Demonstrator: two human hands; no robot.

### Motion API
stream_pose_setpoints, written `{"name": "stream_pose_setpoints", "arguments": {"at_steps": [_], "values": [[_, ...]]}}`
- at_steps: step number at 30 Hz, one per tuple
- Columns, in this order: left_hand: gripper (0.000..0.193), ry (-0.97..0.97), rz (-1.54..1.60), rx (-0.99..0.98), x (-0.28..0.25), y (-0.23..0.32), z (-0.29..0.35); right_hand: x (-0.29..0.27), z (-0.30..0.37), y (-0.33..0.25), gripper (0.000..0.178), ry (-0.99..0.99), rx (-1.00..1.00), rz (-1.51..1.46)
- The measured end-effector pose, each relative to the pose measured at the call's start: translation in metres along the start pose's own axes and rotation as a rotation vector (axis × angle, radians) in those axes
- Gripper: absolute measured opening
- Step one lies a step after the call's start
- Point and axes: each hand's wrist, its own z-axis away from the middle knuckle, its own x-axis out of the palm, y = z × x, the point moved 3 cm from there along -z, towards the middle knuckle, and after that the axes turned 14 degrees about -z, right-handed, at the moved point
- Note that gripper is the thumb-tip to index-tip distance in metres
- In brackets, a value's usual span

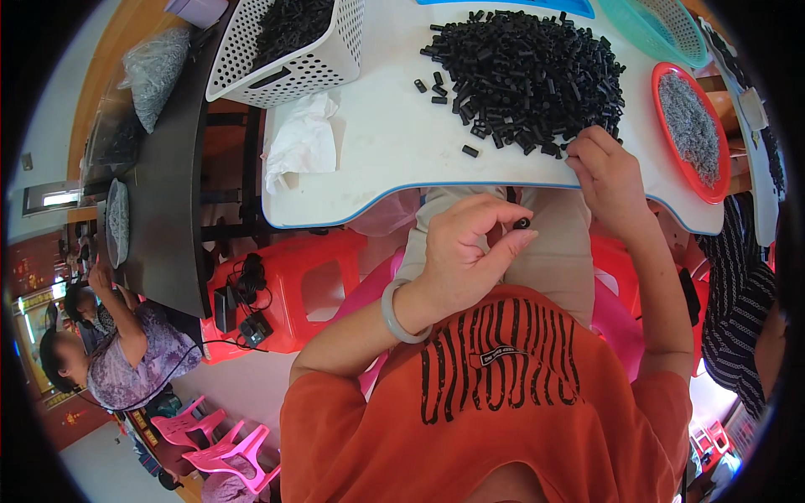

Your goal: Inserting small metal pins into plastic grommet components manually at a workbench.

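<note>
One short, round black cylinder (522,223) is seen in the head view, pinched between thumb and forefinger of the left hand (461,256), over the lap and just off the near edge of the white, blue-rimmed table (386,151). A pale, smooth bangle (392,312) is worn on the left wrist. The right hand (610,176) is placed at the near right margin of a broad heap of small black cylinders (528,75); its fingers are bent together, but whether a piece is gripped cannot be told.

The heap is spread from the table's middle toward its far edge. One loose black piece (470,151) is noted between the heap and the near edge. At the left edge, a crumpled white sheet (303,142) is laid near a white perforated plastic basket (298,90) filled with black parts. At the right edge, a red oval tray (719,193) is loaded with small grey pieces (692,126). A turquoise perforated basket (688,38) is set at the far right corner.
</note>
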Motion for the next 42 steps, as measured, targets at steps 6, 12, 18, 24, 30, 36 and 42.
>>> {"name": "stream_pose_setpoints", "arguments": {"at_steps": [6,12,18,24,30,36,42], "values": [[0.02,-0.026,0.062,-0.024,-0.006,0.008,0.0,-0.002,0.003,-0.002,0.009,0.171,0.196,-0.664],[0.019,-0.064,0.2,-0.002,-0.014,0.023,0.002,-0.005,-0.002,-0.052,0.021,0.159,0.472,-1.625],[0.021,-0.112,0.342,-0.027,-0.02,0.032,0.007,0.004,0.001,-0.077,0.024,0.021,0.418,-1.925],[0.022,-0.196,0.516,-0.215,-0.02,0.037,0.011,0.005,0.003,-0.089,0.026,0.01,0.3,-1.866],[0.024,-0.196,0.942,-0.349,-0.016,0.039,0.014,-0.008,0.003,-0.104,0.022,0.099,0.137,-1.553],[0.021,-0.246,0.93,-0.323,-0.017,0.042,0.015,-0.006,0.004,-0.106,0.018,0.069,0.069,-1.514],[0.02,-0.183,0.828,-0.273,-0.02,0.042,0.019,-0.008,0.006,-0.107,0.018,0.044,0.062,-1.447]]}}
